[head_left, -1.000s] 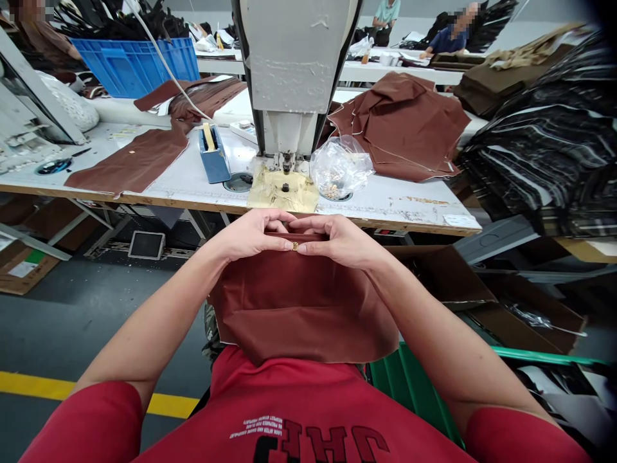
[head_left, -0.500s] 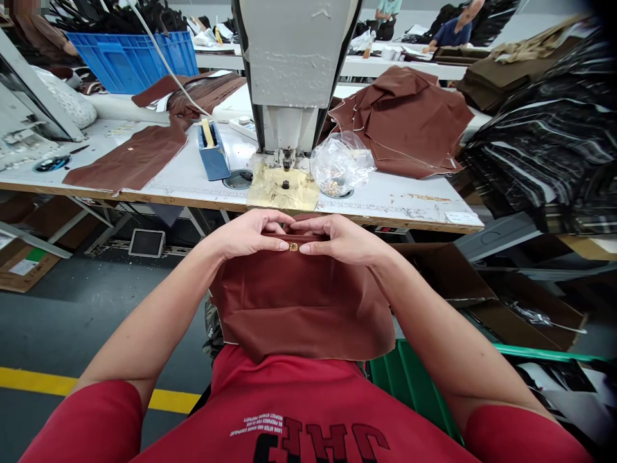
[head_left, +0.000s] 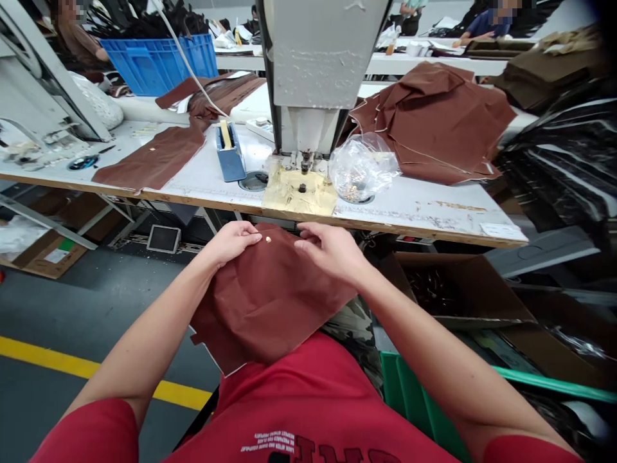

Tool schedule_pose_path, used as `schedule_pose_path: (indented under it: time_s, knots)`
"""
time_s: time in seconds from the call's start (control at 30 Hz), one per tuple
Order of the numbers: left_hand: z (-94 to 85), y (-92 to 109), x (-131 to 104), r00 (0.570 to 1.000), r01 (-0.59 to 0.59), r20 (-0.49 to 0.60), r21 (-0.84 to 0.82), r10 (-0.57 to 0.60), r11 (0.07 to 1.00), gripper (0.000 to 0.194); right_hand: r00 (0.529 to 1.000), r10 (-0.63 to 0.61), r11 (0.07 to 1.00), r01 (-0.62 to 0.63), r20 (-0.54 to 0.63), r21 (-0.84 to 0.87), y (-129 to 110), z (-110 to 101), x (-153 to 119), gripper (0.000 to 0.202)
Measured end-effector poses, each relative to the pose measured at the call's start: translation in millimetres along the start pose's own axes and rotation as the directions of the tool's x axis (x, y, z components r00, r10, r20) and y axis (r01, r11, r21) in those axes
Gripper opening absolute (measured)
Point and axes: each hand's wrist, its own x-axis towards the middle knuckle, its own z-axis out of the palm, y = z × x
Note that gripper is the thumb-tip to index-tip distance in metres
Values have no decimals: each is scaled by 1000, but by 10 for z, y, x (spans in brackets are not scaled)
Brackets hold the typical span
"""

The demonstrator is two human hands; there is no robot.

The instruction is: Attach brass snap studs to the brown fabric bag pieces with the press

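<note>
A reddish-brown fabric panel (head_left: 284, 289) hangs over my lap, in front of the table edge. My left hand (head_left: 236, 243) pinches its upper left edge between thumb and fingers. A small gold metal snap (head_left: 268, 240) sits on the fabric just right of my left fingertips. My right hand (head_left: 332, 249) is at the panel's upper right, its thumb and fingers apart; whether it touches the cloth is hard to see. Beyond the hands stands a grey press machine (head_left: 318, 71), above a yellowish taped plate (head_left: 299, 193).
Right of the plate lies a clear plastic bag (head_left: 364, 164) of small gold pieces; left is a blue tape dispenser (head_left: 230, 154). Brown fabric pieces (head_left: 434, 128) are heaped behind. A blue crate (head_left: 161, 64) stands far left, and an open cardboard box (head_left: 463, 318) is below, right. Other people work further back.
The panel has been turned, and the snap now shows further left on a different face. My right hand has loosened its pinch and moved away from my left. The view has shifted left.
</note>
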Motion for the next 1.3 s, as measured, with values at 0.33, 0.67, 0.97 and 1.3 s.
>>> schedule_pose_path:
  time_s: [0.33,0.67,0.97,1.3]
  knots:
    - [190,-134,-206,930,-215,-365,-440,45,872,35,992,-50,996,41,118,83,-630,549,168,92]
    - [708,-380,-518,997,-35,-83,-525,-10,850,19,995,79,971,-92,65,219,-6,853,-39,66]
    - [280,211,4,855,-452,309,839,417,304,29,999,34,998,-33,-23,49,152,468,27,48]
    - [381,375,479,849,-528,449,697,279,485,24,994,41,997,-33,-105,74,287,87,240,38]
